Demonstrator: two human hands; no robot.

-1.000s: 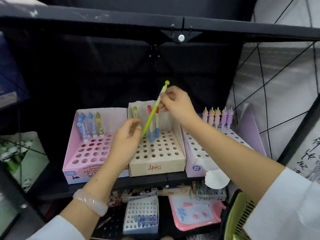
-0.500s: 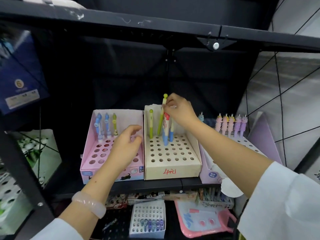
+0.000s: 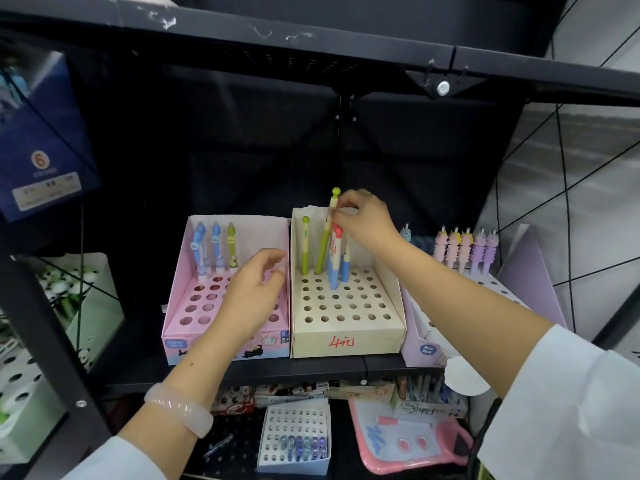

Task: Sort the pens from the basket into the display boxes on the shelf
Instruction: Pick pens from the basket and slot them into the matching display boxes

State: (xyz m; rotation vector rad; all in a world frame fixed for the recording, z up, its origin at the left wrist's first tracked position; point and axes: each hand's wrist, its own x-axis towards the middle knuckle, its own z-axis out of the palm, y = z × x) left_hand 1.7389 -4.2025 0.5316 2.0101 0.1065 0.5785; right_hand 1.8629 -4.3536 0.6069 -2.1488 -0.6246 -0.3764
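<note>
On the black shelf (image 3: 311, 370), three display boxes stand side by side: a pink box (image 3: 194, 306) on the left, a cream box (image 3: 349, 341) in the middle with red handwriting on its near face, and a lilac box (image 3: 420, 344) on the right. The person's right hand (image 3: 363, 218) pinches the upper end of a yellow-green pen (image 3: 325, 237) between thumb and fingertips; the pen leans slightly, its lower end at a hole in the far row of the cream box, just right of another green pen (image 3: 305, 245) and touching or just beside a red-capped pen (image 3: 335, 258) with a blue lower barrel. The left hand (image 3: 254, 292) hovers over the pink box, fingers loosely curled and holding nothing, near three pens (image 3: 214, 247) standing in that box's far row. Pink and purple character pens (image 3: 465, 249) line the far row of the lilac box.
</note>
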